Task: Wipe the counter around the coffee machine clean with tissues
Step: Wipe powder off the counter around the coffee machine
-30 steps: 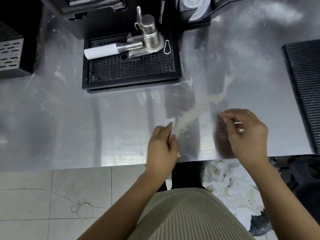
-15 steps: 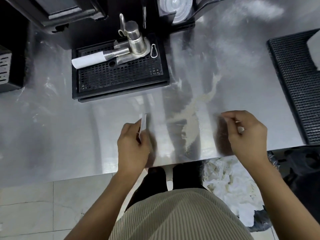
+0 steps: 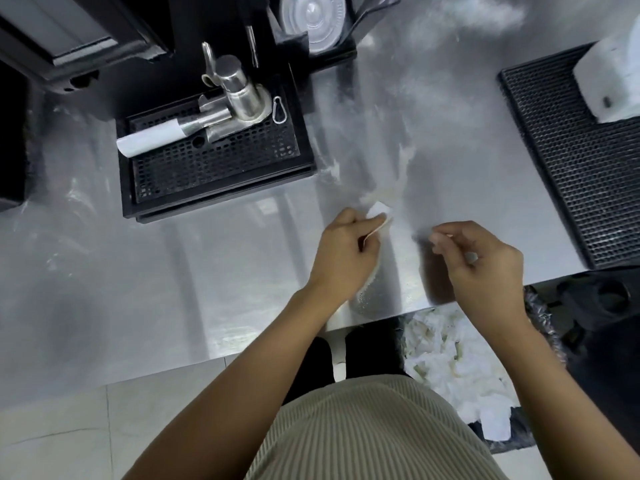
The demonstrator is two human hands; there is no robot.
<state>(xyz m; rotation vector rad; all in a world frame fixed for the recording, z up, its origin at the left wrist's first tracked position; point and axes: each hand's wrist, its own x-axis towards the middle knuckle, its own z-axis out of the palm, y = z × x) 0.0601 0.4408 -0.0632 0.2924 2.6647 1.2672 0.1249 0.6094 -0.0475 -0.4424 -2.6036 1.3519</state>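
Coffee machine up at the far left, dark and boxy, with a black drip tray right in front, carrying what looks like a steel portafilter and a white roll. Steel surface all smeary and cloudy around there.

Next over, left hand, fingers curled, pinching a small folded tissue between thumb and forefinger. Top corner poking out, lower edge on or just above the steel, can't tell which. Parked right at the near end of a pale spill streak running off toward the back. Loose grit just below that hand, near the front edge.

Handling-wise, just guessing: feather-light, floppy, zero stiffness, easy to tear once damp. Pinched by one edge like that, probably just drags and folds over. Better flattened under two or three fingertips, pressed in the middle, then pulled toward the edge. Slick steel too, so not much bite on the powder without some pressure.

Right hand hovering just beside the streak, fingers curled, thumb meeting fingertips, nipping a tiny white scrap. Too small to say what kind.

Below the front edge, bin stuffed with used tissues. Far right, black mesh mat with a white block on top, possibly the fresh tissue supply, hard to say.
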